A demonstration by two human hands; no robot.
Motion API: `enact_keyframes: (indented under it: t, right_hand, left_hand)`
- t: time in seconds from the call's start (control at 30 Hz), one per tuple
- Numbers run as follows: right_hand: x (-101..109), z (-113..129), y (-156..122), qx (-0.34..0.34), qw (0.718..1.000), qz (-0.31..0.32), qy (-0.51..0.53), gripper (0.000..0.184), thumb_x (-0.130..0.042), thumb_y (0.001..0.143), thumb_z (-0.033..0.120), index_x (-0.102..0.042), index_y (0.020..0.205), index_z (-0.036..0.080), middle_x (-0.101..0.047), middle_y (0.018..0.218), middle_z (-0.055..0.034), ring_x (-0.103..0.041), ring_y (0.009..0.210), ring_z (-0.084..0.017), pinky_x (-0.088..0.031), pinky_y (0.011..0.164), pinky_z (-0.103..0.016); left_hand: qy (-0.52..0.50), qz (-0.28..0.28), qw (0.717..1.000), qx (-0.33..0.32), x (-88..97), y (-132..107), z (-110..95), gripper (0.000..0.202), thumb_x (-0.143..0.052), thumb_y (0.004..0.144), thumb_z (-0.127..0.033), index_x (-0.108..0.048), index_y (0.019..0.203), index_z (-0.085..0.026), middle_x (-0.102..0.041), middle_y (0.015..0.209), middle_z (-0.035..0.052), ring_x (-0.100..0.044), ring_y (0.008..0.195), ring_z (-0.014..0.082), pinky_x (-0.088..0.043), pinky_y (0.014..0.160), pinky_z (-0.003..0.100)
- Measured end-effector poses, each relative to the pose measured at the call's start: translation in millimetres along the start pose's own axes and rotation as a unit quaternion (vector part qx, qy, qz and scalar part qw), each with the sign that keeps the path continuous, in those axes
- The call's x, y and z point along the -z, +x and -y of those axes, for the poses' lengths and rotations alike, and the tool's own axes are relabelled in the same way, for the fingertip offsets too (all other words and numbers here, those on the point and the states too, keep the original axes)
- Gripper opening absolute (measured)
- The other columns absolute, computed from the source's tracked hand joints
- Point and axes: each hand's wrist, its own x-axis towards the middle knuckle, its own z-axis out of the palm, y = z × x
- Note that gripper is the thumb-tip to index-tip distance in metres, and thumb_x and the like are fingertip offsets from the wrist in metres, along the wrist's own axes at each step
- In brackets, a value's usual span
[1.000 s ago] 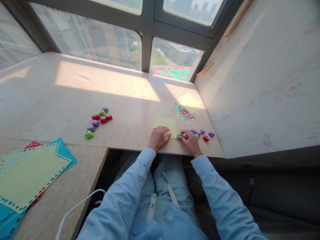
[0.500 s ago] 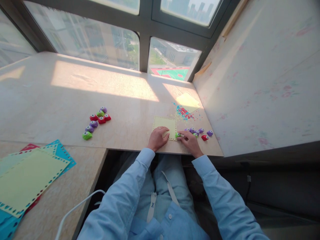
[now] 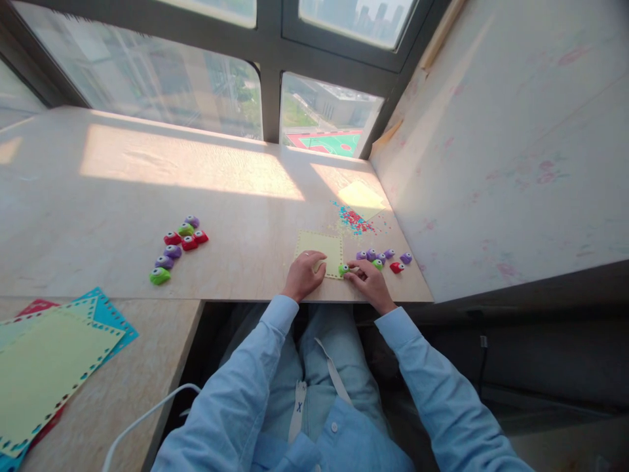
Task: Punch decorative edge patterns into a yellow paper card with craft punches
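Note:
A small pale yellow paper square (image 3: 319,248) with punched edges lies near the front edge of the stone counter (image 3: 147,196). My left hand (image 3: 303,275) rests on its lower left part, fingers curled down onto the sheet. At the sheet's lower right corner, my right hand (image 3: 366,280) grips a small green paper punch (image 3: 343,269).
Several more little punches (image 3: 383,257), purple, green and red, lie just right of my right hand. Another cluster of punches (image 3: 177,246) sits to the left. Confetti scraps (image 3: 354,220) and a yellow sheet (image 3: 360,196) lie behind. Punched coloured sheets (image 3: 49,360) are stacked at lower left. A wall (image 3: 491,151) rises on the right.
The view has shifted slightly, so everything sits a little lower and further left. Both hands stay on the yellow sheet, the right one still at its lower right corner with the green punch.

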Motion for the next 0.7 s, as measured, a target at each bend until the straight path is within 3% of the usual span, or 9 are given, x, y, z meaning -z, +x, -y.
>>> enact_keyframes:
  t: [0.17,0.33,0.47,0.7]
  right_hand:
    - [-7.9,3.0,-1.8,-0.003,1.0,-0.03,0.003,0.026,-0.066,0.081,0.041,-0.07,0.096,0.02,-0.068,0.094,-0.0075,-0.059,0.072,-0.018,-0.052,0.065,-0.032]
    - [-9.0,6.0,-4.1,0.007,0.999,-0.033,0.011,0.023,-0.062,0.086,0.039,-0.07,0.097,0.021,-0.067,0.097,-0.008,-0.062,0.084,-0.02,-0.052,0.069,-0.031]
    - [-10.0,6.6,-6.6,0.003,0.999,-0.04,0.006,0.023,-0.06,0.088,0.039,-0.07,0.099,0.022,-0.066,0.097,-0.0077,-0.062,0.081,-0.018,-0.052,0.068,-0.029]
    - [-11.6,10.4,-7.6,0.013,0.998,-0.057,-0.009,0.019,-0.062,0.088,0.034,-0.071,0.099,0.022,-0.067,0.096,-0.0073,-0.063,0.077,-0.019,-0.053,0.069,-0.031]
  left_hand:
    - [0.017,0.0,0.999,-0.04,1.3,-1.4,0.3,0.019,-0.059,0.081,-0.013,-0.068,0.097,-0.019,-0.07,0.103,0.0076,-0.062,0.106,0.0215,-0.053,0.096,0.04]
    - [0.103,0.063,0.987,-0.106,3.5,-2.4,-4.8,0.014,-0.058,0.084,-0.017,-0.069,0.092,-0.02,-0.067,0.112,0.0093,-0.054,0.123,0.0266,-0.048,0.102,0.045]
    - [0.14,0.087,0.981,-0.106,4.7,-1.6,-8.1,0.012,-0.057,0.087,-0.022,-0.068,0.088,-0.021,-0.066,0.116,0.0103,-0.053,0.125,0.0282,-0.046,0.102,0.048]
    - [0.133,0.1,0.981,-0.101,6.0,-0.7,-8.0,0.016,-0.058,0.086,-0.023,-0.067,0.099,-0.02,-0.066,0.119,0.0105,-0.054,0.123,0.0282,-0.045,0.103,0.048]
